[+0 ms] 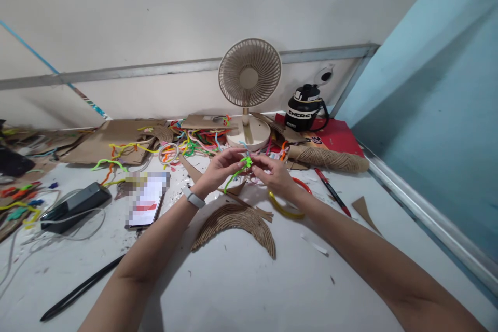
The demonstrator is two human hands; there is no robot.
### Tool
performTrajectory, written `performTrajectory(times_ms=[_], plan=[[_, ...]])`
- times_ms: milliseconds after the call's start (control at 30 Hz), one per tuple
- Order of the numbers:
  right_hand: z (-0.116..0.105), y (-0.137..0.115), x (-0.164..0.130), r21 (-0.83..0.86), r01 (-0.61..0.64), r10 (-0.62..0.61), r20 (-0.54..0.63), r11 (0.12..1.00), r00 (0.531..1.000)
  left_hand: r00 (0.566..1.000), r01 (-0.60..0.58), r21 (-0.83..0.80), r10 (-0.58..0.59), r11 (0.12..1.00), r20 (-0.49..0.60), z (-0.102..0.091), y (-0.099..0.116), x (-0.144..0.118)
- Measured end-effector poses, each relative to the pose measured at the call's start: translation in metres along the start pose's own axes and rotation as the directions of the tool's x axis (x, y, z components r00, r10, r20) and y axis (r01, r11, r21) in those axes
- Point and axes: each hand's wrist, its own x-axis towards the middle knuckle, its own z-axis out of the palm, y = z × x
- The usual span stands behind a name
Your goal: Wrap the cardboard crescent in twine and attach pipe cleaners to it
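Between my two hands is a bright green pipe cleaner [248, 162], bunched into small loops at the top with a loose tail hanging down to the left. My left hand [220, 170], with a pale band on its wrist, pinches it from the left. From the right, my right hand [274, 172] closes its fingertips on the same bunch. Below them a crescent of coiled twine [233, 223] lies on the white table [218, 295]. Beside my right wrist rests a yellow ring [286, 211], partly covered by the forearm.
A beige fan [249, 78] stands behind my hands amid colourful pipe cleaners. Right of it are a black bottle [303, 109], a twine roll [330, 158] and a red-black marker [332, 192]. Leftward lie a phone [148, 199], a dark grey block [75, 207] with cables, and cardboard [105, 140].
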Motion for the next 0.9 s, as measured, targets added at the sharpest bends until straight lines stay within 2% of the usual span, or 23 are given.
performTrajectory(times_ms=[200,300,367,433,500,633,767,900], plan=[[0.0,0.0,0.001,-0.035,-0.011,0.01,-0.028,0.999,1.0,0.999,0.03,0.03,-0.03,0.999,-0.025,0.0,0.001,0.001],[0.0,-0.001,0.001,-0.037,-0.02,0.018,-0.039,0.999,0.999,0.999,0.015,0.174,-0.009,0.985,-0.033,-0.002,0.001,0.0],[-0.001,-0.001,0.002,-0.048,-0.013,0.012,-0.029,0.999,1.0,0.999,-0.047,0.362,0.054,0.931,-0.009,-0.002,0.003,-0.001],[-0.002,0.001,0.002,-0.081,0.015,-0.016,-0.012,0.997,1.0,0.991,-0.129,0.535,0.127,0.835,0.042,-0.001,0.005,-0.003],[-0.002,0.003,0.002,-0.127,0.061,-0.06,0.016,0.99,0.998,0.98,-0.191,0.625,0.182,0.757,0.08,0.0,0.007,-0.005],[-0.003,0.005,0.002,-0.197,0.146,-0.134,0.076,0.97,0.988,0.978,-0.206,0.673,0.173,0.71,0.116,0.002,0.01,-0.007],[-0.003,0.006,0.002,-0.229,0.178,-0.154,0.118,0.957,0.981,0.977,-0.211,0.72,0.147,0.661,0.152,0.003,0.011,-0.008],[-0.002,0.006,0.001,-0.289,0.255,-0.216,0.159,0.923,0.963,0.978,-0.206,0.768,0.146,0.606,0.147,0.003,0.012,-0.008]])
